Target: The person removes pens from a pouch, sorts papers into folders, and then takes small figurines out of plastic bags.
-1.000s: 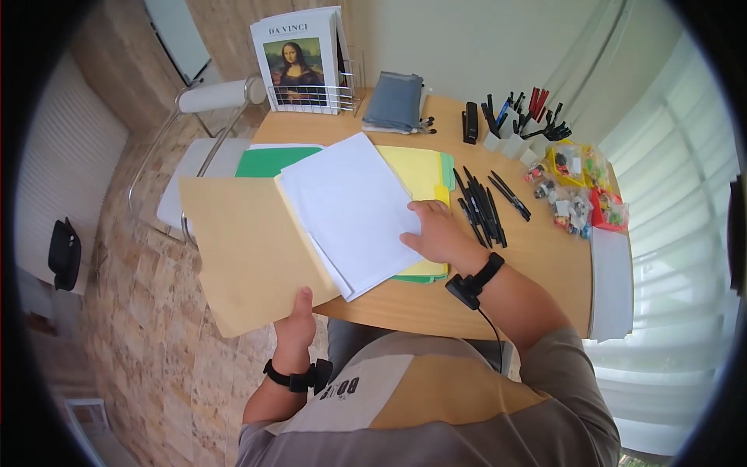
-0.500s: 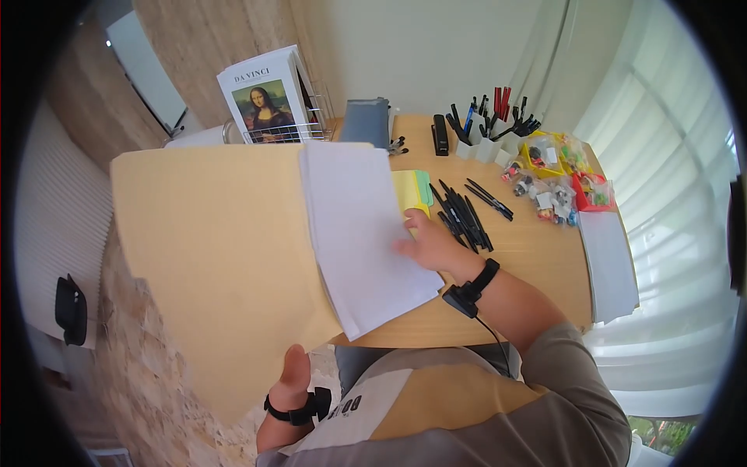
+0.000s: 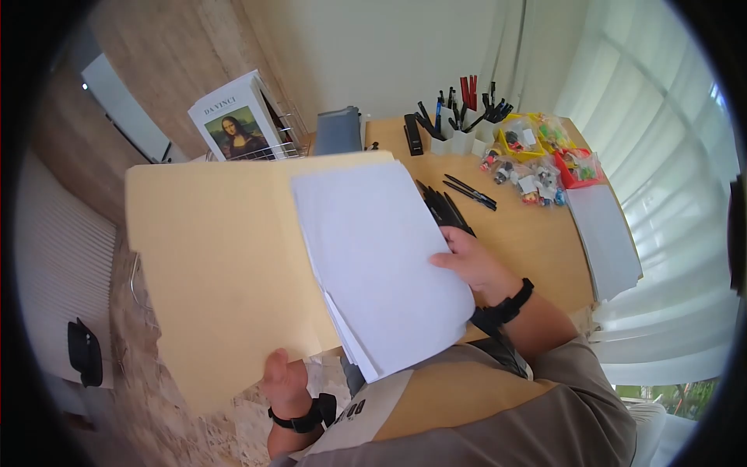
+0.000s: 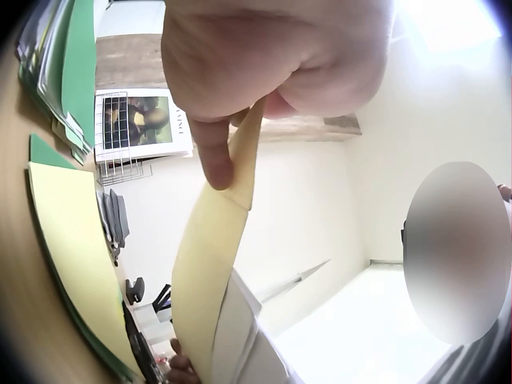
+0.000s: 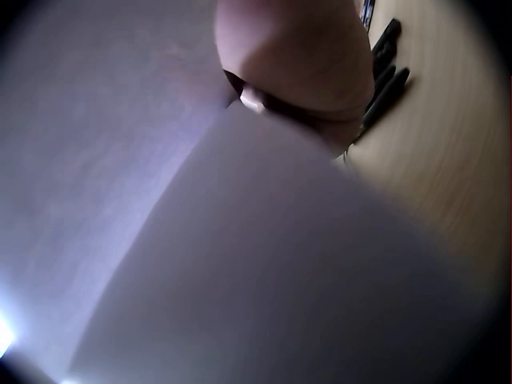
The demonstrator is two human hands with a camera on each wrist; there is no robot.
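An opened manila folder (image 3: 218,265) is held up over the near side of the desk, with a stack of white paper sheets (image 3: 381,265) on its right half. My left hand (image 3: 286,381) grips the folder's lower left edge; the left wrist view shows the folder's edge (image 4: 212,256) pinched between thumb and fingers. At the right side, my right hand (image 3: 476,265) holds the sheets and the folder, thumb on top of the paper. Its fingers are hidden beneath. In the left wrist view, a yellow folder (image 4: 76,248) lies on the desk below.
Black pens (image 3: 447,210) lie on the desk (image 3: 521,249) beyond my right hand. Behind stand a stapler (image 3: 412,135), pen holders (image 3: 463,140) and bagged small items (image 3: 537,183). A wire rack with a Da Vinci book (image 3: 233,128) is at the back left. White paper (image 3: 603,237) lines the right edge.
Both hands have raised the manila folder and sheets off the desk toward the body. My right hand has shifted from the sheets' upper right edge to gripping their right side. The head view has turned.
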